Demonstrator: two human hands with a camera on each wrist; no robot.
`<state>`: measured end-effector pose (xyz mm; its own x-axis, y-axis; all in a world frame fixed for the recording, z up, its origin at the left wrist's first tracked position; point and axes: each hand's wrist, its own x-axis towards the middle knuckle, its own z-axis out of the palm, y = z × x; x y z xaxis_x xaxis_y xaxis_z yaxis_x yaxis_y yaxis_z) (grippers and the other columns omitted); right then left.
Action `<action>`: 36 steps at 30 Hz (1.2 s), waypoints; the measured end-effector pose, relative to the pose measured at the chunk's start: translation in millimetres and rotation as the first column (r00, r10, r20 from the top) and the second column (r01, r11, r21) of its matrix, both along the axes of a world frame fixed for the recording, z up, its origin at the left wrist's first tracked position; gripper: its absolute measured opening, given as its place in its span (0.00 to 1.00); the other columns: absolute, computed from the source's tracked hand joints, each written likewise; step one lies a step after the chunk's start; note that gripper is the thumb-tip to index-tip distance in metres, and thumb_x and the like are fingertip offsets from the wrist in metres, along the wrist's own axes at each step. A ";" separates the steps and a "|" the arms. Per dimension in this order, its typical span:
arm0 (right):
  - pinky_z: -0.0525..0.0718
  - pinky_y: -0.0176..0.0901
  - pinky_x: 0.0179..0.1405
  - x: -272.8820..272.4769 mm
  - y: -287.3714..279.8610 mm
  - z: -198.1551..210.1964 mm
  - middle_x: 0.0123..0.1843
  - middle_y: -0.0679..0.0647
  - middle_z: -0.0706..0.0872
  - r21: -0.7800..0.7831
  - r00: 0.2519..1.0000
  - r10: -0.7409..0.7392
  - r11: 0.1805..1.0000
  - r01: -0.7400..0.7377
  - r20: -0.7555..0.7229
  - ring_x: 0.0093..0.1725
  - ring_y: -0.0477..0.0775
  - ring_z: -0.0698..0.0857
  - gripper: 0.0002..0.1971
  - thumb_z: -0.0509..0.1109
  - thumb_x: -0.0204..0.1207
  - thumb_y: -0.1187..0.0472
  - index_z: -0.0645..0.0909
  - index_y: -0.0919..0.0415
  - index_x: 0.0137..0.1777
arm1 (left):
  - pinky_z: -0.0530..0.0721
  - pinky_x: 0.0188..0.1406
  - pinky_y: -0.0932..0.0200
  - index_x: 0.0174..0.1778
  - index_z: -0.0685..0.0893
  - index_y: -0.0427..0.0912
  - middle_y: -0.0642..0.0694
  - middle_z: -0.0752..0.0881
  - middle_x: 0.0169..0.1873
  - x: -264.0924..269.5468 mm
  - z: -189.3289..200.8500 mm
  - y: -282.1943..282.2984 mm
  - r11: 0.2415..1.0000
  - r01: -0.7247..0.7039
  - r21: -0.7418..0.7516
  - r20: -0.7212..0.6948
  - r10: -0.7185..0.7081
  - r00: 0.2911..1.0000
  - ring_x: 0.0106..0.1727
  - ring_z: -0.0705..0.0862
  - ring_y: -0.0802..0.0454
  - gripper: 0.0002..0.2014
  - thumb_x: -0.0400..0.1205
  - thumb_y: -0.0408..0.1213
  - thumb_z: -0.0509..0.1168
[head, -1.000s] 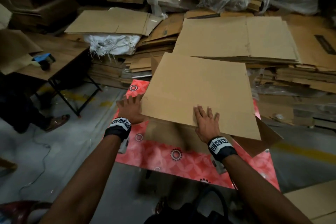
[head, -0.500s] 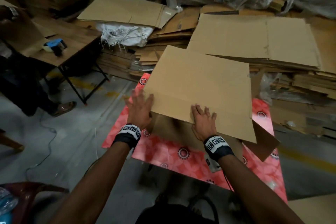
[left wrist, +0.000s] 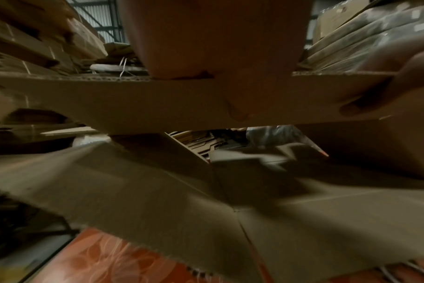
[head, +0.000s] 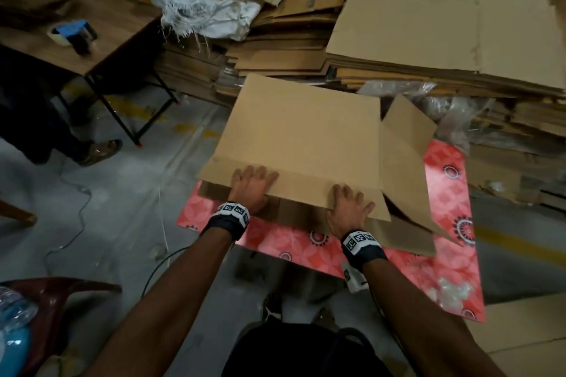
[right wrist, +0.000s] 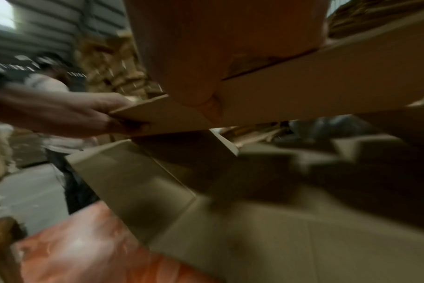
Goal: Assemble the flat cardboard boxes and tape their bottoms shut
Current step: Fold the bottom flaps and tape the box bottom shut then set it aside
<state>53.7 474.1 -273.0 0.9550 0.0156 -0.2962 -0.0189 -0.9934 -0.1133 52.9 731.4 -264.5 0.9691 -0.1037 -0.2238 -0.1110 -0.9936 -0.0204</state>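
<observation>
A brown cardboard box (head: 306, 131) lies partly opened on a pink patterned table (head: 444, 193). Its wide near flap (head: 303, 193) hangs above the lower panel. My left hand (head: 254, 184) grips that flap near its left end, fingers on top. My right hand (head: 349, 208) grips it near the right end. In the right wrist view the left hand (right wrist: 61, 113) pinches the flap (right wrist: 303, 92) with the thumb underneath. In the left wrist view the right hand (left wrist: 404, 82) does the same on the flap (left wrist: 157, 99). A side flap (head: 407, 138) stands up on the right.
Stacks of flat cardboard (head: 444, 40) fill the area behind the table. A blue tape dispenser (head: 72, 35) sits on a wooden table (head: 122, 24) at the left, with another person's foot (head: 101, 151) beside it. A cable (head: 79, 217) runs over the floor. A red chair (head: 61, 294) is at the lower left.
My left hand has moved from the box's left edge onto the near flap. Both hands now hold that flap's edge, the box lies lower, and the right side flap has swung up.
</observation>
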 end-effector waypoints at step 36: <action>0.57 0.71 0.84 -39.7 -54.6 -74.3 0.83 0.56 0.73 -0.070 0.966 0.259 0.964 -0.258 -0.005 0.83 0.65 0.69 0.34 0.64 0.77 0.67 0.66 0.55 0.85 | 0.83 0.52 0.46 0.74 0.72 0.33 0.29 0.86 0.61 -10.7 -68.1 -90.9 0.940 0.339 -0.043 -0.160 -0.341 0.926 0.57 0.87 0.33 0.24 0.89 0.48 0.52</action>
